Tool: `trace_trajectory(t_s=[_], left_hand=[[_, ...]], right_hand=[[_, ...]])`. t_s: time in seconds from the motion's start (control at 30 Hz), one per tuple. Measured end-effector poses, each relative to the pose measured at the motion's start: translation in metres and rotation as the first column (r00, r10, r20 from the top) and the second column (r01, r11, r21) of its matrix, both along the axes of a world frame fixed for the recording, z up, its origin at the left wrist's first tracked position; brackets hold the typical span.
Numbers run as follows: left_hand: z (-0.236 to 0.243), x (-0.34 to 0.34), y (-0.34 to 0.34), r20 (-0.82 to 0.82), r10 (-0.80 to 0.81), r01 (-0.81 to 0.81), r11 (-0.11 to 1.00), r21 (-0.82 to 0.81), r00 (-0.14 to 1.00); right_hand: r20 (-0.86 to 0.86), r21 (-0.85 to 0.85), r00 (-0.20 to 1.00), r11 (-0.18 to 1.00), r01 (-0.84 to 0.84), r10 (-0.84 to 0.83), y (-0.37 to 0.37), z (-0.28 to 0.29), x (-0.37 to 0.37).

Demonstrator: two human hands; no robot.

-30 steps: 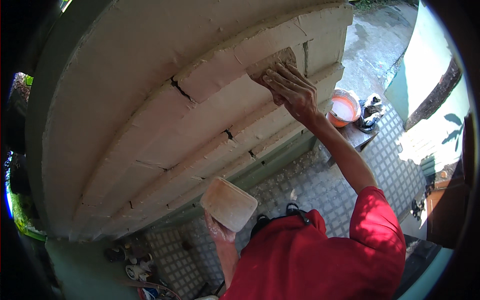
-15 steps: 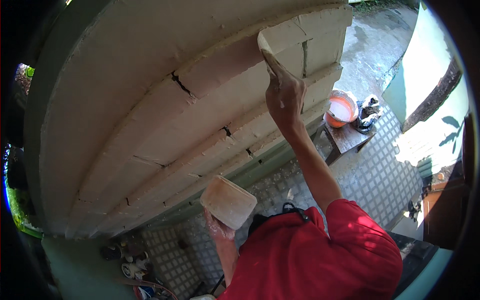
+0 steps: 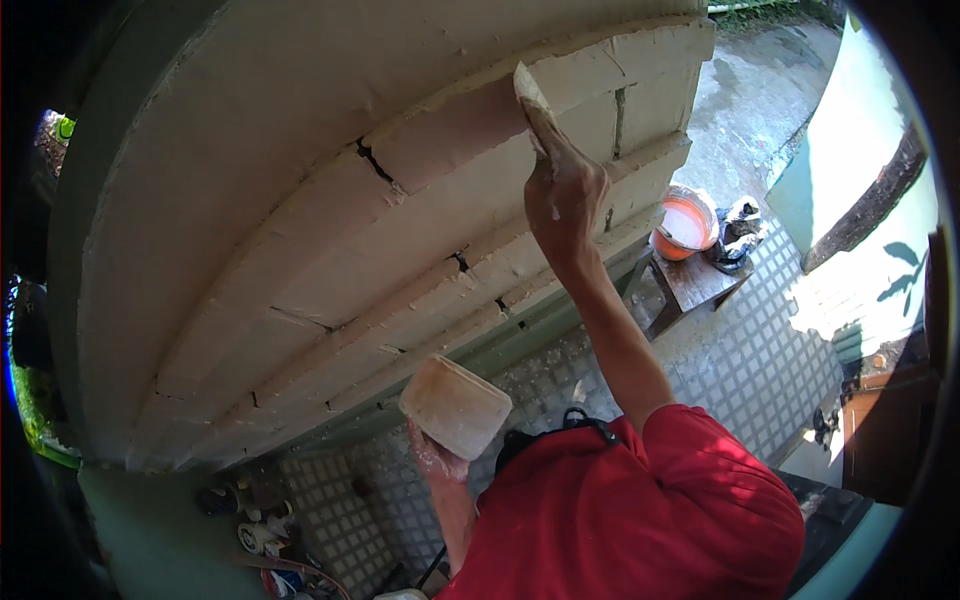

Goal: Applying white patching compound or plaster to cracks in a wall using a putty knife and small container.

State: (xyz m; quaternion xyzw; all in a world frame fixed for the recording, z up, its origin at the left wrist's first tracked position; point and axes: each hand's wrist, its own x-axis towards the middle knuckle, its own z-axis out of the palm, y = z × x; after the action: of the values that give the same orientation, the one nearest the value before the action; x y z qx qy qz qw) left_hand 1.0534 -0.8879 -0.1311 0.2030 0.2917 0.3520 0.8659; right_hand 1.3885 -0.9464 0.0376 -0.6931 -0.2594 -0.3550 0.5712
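Note:
My right hand point(image 3: 566, 190) is raised with its fingers wrapped round a putty knife point(image 3: 533, 98), whose blade is smeared with pale paste. The blade is against the upper ledge of a cream moulded panel point(image 3: 300, 230), at the right end of a damp-looking pinkish patch point(image 3: 450, 135). Dark gaps and cracks cut across the panel's ledges. Lower down, my left hand point(image 3: 440, 462) holds a whitish plastic tub point(image 3: 456, 405) from beneath. Dried paste coats the tub and those fingers. What lies inside the tub is hard to make out.
An orange bucket point(image 3: 686, 222) with whitish liquid and a black plastic bag point(image 3: 738, 236) stand on a small wooden stool point(image 3: 698, 283) at the right. Below is a patterned tile floor point(image 3: 770, 350). Assorted clutter point(image 3: 265, 535) sits at the lower left.
My right hand has shifted slightly left along the ledge, and the putty knife's blade has turned so it looks narrower. The tub stays in nearly the same place; the whole view has moved a little.

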Motion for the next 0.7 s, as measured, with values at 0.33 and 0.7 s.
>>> trace_trajectory(t_s=[0.33, 0.7], left_hand=[[0.013, 0.010, 0.000, 0.004, -0.041, 0.041, 0.999, -0.003, 0.999], [0.012, 0.007, -0.003, -0.013, -0.045, 0.045, 0.998, -0.041, 0.999]], right_hand=[[-0.078, 0.120, 0.993, 0.990, -0.076, 0.086, -0.004, 0.011, -0.008], [0.017, -0.041, 0.960, 0.960, -0.278, 0.278, 0.032, -0.009, -0.060]])
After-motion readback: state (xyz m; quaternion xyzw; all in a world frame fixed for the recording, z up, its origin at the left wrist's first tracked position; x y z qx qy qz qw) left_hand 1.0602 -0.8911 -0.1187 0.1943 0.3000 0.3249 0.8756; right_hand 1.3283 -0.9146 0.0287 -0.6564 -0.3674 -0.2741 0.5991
